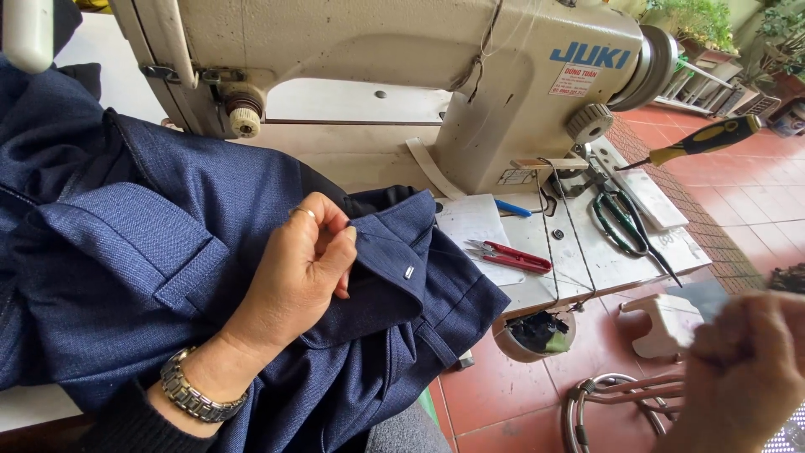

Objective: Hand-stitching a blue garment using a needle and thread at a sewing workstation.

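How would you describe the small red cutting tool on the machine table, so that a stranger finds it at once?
Start at the big cream sewing machine and look down to the pale table at its base. The red thread snips lie there flat, beside the white paper, right of the navy garment. Unlike the green-handled scissors farther right, they are short and red, without finger loops.

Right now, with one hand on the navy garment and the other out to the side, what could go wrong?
1. The right hand is raised off to the side, so only the left hand pins the navy garment; much of it hangs over the table edge and might slide.
2. The red thread snips lie close beside the fabric; a tug could drag them off.
3. The scissors sit near the table's far edge and may get knocked down.
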